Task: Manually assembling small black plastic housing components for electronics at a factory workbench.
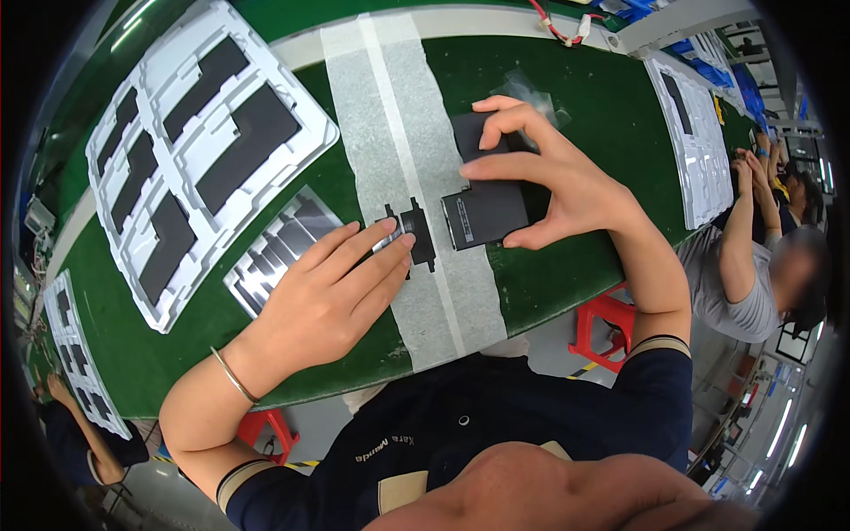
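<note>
Clearly, your risks start at the far left, where the white tray [150, 221] of dark flat pieces lies on the green desk [575, 115], and just right of it the silvery sheet of strips [274, 252] sits partly under your left hand [323, 296]. That hand lies flat, fingers [372, 243] pressed together, their tips holding down a small black bracket-shaped part [416, 232] on the pale tape strip [398, 159] that crosses the desk. If you let those fingertips slide, the part could skew on the strip, or your wrist could drag the silvery sheet.

Right of that, just beside the small part, the black flat block [485, 217] rests on the desk, pinched at its far and near edges by your right hand [553, 181], thumb low and index finger curled over the top. I judge the hold light; a tilt could let the block slip and knock the small part. Further right, another person [753, 265] works close by, so a wide elbow swing could bump them.
</note>
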